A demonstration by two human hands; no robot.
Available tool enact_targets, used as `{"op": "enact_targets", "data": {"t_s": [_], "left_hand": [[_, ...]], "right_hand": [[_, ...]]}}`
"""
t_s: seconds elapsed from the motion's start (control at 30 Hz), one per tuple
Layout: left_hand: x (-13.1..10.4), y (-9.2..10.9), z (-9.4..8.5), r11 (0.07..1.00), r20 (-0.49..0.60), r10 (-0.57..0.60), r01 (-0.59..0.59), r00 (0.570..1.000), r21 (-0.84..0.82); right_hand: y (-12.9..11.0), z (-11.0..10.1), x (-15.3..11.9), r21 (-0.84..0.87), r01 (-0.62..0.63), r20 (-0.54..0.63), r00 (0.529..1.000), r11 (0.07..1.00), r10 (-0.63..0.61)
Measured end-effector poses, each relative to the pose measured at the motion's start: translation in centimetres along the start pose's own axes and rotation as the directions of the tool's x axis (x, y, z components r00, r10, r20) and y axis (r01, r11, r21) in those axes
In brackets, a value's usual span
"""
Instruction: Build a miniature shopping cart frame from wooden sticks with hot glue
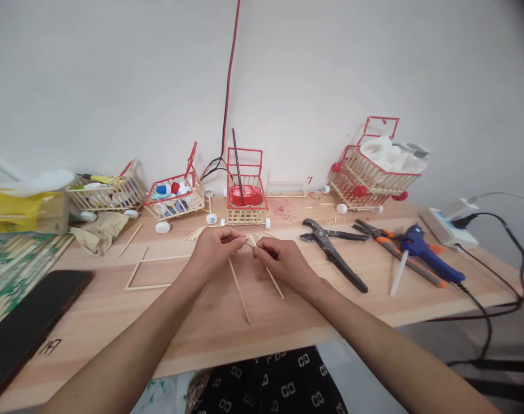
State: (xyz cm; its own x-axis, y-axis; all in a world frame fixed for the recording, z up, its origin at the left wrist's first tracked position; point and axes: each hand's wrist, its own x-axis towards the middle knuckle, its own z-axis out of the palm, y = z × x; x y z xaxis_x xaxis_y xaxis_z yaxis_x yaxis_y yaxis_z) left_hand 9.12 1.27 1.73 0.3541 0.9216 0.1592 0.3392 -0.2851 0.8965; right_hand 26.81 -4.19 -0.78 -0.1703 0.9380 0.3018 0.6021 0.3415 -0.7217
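Over the middle of the table, my left hand pinches the far end of a thin wooden stick, which slants toward the table's front edge. My right hand is closed on another thin wooden stick pointing down and right. The fingertips of both hands nearly meet, and small stick ends show between them; whether these touch I cannot tell. Left of my left hand lies a frame of glued sticks, partly hidden by my forearm. Several short stick pieces lie just beyond it.
Miniature stick carts line the wall, one holding a red tub with a brush. To the right are black cutters, pliers, a blue glue gun and a power strip. A phone lies at left.
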Motion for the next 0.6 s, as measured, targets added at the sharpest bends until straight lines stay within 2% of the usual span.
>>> {"op": "enact_targets", "data": {"t_s": [0.43,0.6], "left_hand": [[-0.10,0.28,0.00,0.999,0.001,-0.038,0.038,0.999,-0.021],[-0.09,0.31,-0.03,0.999,-0.006,-0.040,0.039,0.999,-0.030]], "right_hand": [[-0.04,-0.01,0.01,0.017,-0.011,-0.003,1.000,1.000,0.011],[-0.28,-0.15,-0.03,0.058,-0.063,-0.013,0.998,0.996,0.064]]}}
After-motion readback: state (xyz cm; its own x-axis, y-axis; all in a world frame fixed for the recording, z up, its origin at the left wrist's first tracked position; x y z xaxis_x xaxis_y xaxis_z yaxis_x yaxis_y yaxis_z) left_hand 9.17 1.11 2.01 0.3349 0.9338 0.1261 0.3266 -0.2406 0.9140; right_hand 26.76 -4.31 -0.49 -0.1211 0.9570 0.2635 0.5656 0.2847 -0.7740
